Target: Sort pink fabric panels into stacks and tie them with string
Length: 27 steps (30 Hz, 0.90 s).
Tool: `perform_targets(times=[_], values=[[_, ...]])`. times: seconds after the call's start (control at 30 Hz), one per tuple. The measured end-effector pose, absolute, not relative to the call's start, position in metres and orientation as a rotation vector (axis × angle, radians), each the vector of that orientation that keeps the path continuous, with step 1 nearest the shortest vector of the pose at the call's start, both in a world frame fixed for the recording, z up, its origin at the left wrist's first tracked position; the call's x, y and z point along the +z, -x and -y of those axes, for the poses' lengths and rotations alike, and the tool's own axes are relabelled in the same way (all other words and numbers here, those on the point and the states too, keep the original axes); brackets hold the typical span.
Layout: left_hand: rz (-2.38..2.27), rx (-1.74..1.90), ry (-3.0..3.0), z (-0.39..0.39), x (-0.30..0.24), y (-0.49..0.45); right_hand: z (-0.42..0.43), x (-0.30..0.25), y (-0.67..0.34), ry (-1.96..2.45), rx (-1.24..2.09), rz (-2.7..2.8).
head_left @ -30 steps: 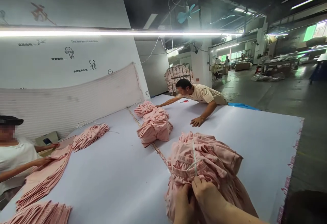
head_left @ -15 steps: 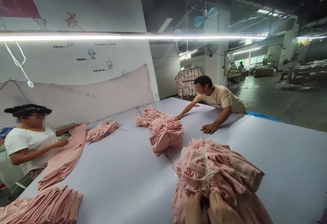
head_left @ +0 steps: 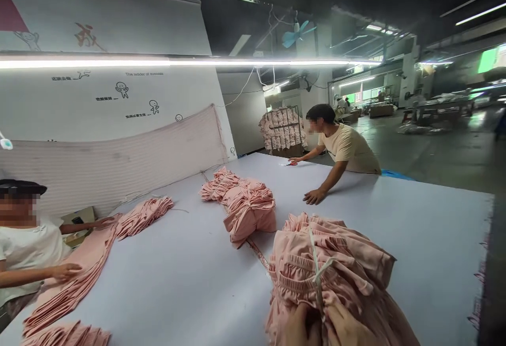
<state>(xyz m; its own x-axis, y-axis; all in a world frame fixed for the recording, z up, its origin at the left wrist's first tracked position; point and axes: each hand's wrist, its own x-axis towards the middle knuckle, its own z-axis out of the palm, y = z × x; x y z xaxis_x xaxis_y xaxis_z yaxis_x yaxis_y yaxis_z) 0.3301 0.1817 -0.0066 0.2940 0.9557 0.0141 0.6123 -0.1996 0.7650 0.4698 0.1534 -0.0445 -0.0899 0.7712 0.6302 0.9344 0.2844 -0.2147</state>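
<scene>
A large bundle of pink garments [head_left: 336, 251] with gathered elastic bands lies in front of me at the table's near right. A white cloth strip [head_left: 315, 254] runs round it, with a knot and a loose end on top. At the bundle's near side my left hand [head_left: 297, 327] is closed, its fingertips pressed into the folds; what they pinch is hidden. Close beside it my right hand [head_left: 348, 326] is pinched on the lower part of the strip. Both wrists run out of the bottom of the view.
Another tied pink bundle [head_left: 251, 206] lies farther on the white table [head_left: 177, 283]. At left, a co-worker [head_left: 27, 256] handles a pink stack [head_left: 79, 277]. Across the table, another person [head_left: 343, 146] leans over, one hand at red-handled scissors [head_left: 291, 163]. A loaded rack [head_left: 282, 130] stands behind.
My view has turned to the right. My hands stay at the bundle, still pinching. The person across has reached to the scissors, and the co-worker's near hand has shifted along the stack.
</scene>
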Motion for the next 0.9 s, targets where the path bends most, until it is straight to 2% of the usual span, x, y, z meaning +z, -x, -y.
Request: perform_targets(times=[0.2,0.3,0.4,0.57,0.67,0.7,0.77,0.9], values=[[-1.313,0.681,-1.968,-0.190,-0.019,-0.324,-0.159,-0.063,-0.460,1.595,-0.701,1.887],[-1.289,0.682,-1.964,-0.192,-0.019,-0.322,-0.162,-0.060,-0.449,1.642,-0.711,1.861],[-1.265,0.735,-1.924,-0.191,-0.019,-0.323,-0.161,-0.043,-0.442,1.741,-0.482,1.805],[-1.199,0.772,-1.810,-0.186,-0.024,-0.325,-0.164,0.002,-0.449,1.975,0.192,1.717],[-1.216,0.798,-1.848,-0.182,-0.023,-0.326,-0.167,0.013,-0.459,1.965,0.628,1.658],[-1.225,0.808,-1.873,-0.180,-0.022,-0.326,-0.167,0.012,-0.462,1.948,0.684,1.656],[-1.256,0.821,-1.915,-0.178,-0.019,-0.327,-0.163,0.002,-0.465,1.893,0.546,1.729],[-1.262,0.811,-1.863,-0.177,-0.020,-0.330,-0.152,-0.031,-0.466,1.616,-0.150,1.880]])
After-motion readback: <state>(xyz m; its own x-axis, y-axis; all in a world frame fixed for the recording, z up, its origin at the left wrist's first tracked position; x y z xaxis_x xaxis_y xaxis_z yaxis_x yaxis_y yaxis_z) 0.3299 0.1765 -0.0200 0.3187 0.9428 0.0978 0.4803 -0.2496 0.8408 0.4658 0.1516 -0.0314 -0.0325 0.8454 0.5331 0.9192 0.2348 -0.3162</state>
